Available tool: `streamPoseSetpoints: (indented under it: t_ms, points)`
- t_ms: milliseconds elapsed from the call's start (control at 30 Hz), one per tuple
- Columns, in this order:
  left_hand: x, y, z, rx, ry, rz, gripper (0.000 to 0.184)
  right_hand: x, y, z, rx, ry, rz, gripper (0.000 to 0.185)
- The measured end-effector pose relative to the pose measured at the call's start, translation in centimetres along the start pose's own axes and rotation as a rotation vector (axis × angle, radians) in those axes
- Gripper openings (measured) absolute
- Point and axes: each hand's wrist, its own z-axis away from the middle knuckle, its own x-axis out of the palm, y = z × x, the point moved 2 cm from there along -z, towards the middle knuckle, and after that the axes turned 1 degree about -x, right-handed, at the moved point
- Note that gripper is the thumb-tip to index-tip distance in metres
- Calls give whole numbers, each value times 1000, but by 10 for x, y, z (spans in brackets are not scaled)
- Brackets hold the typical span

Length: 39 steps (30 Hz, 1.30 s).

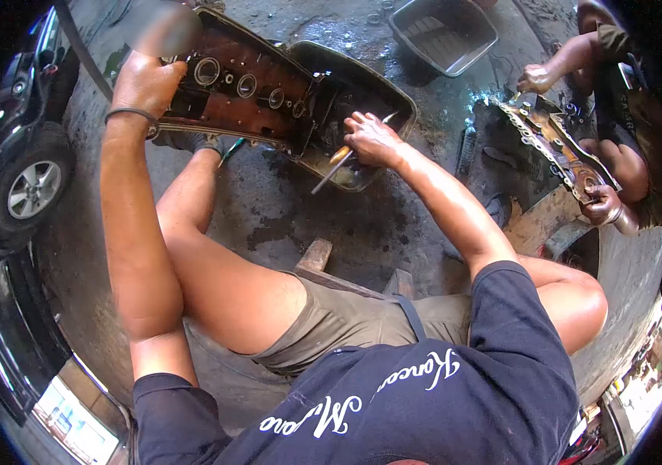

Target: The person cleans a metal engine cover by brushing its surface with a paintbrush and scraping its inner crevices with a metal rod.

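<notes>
A long engine cover (226, 105), reddish brown inside with several round openings, lies tilted with its right end in a black tub (404, 97). My left hand (145, 85) is closed on the cover's upper left end; blur hides what is just beyond it. Over the tub, my right hand (373, 141) is closed around a thin rod-like tool (323, 184). A yellow part shows beside the fingers, and a pale tip sticks out on the far side. The tool's exact kind is unclear.
At right, another person's hands (536, 79) hold a metal engine part (555, 143). A grey plastic basin (455, 39) stands at the top. A parked vehicle's wheel (34, 190) is at left. A green-handled tool (232, 151) lies by my foot. Beneath me is a wooden stool (315, 256).
</notes>
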Motion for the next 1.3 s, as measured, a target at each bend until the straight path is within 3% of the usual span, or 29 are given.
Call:
streamPoseSetpoints:
  t_ms: [100,167,200,233,300,367,433,467,633,733,867,967,1000,1100,1300]
  points:
    - [13,2,0,76,68,-30,81,-16,-1,2,-57,83,-69,22]
    - [23,-5,-9,173,100,-3,80,-40,-5,5,53,158,-250,27]
    - [27,-7,-13,136,121,-159,80,-20,3,-1,179,329,-398,36]
    - [30,-7,-17,98,138,-315,80,-18,4,-6,180,327,-400,36]
    - [37,-6,-23,78,128,-348,81,-10,13,-10,607,477,-706,39]
    - [45,-7,-21,-77,99,-245,83,-7,17,-13,651,526,-800,39]
    - [51,-21,-27,15,125,-350,84,-5,20,-17,784,677,-900,38]
    - [55,-22,-27,27,130,-374,83,-6,18,-13,840,683,-822,28]
    - [54,-30,-38,-8,98,-371,81,6,27,-6,882,703,-890,34]
    - [54,-37,-45,28,121,-382,81,-12,13,9,837,819,-833,28]
    - [51,-20,-42,34,108,-312,81,-48,3,12,676,693,-264,25]
    - [51,-4,-31,-41,66,-288,82,-67,5,11,633,783,-246,21]
    - [54,-15,-36,81,143,-389,81,-74,10,9,640,846,-343,15]
    - [61,-12,-33,48,167,-444,80,-101,15,5,689,951,-615,16]
    - [60,-17,-30,-38,137,-417,80,-164,50,4,693,1190,-567,24]
